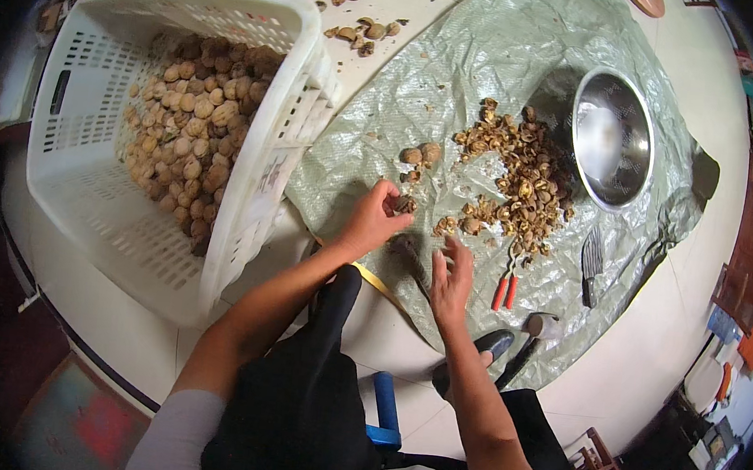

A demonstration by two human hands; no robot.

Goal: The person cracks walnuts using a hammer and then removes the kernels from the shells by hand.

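Observation:
My left hand (pixel 376 218) grips a dark, rough walnut piece (pixel 405 204) between thumb and fingertips, over the left part of a green plastic sheet (pixel 393 116). To its right, my right hand (pixel 451 275) has bent, spread fingers; nothing shows in them. Just beyond its fingertips lie a walnut (pixel 470 226) and shell bits (pixel 445 226). Whole walnuts (pixel 422 153) rest above my left hand. A large heap of cracked walnut shells (pixel 529 174) spreads towards a steel colander (pixel 613 140), which leans tilted. Red-handled pliers or a nutcracker (pixel 506 287) touches the heap's lower edge.
A white plastic crate (pixel 224 289) of walnuts (pixel 191 131) stands at the left. A cleaver (pixel 591 264) and a dark-handled mallet (pixel 543 326) lie at the right, near my shoe (pixel 494 344). More shells (pixel 366 33) lie on the tiles beyond. A blue tubular bar (pixel 387 404) is below.

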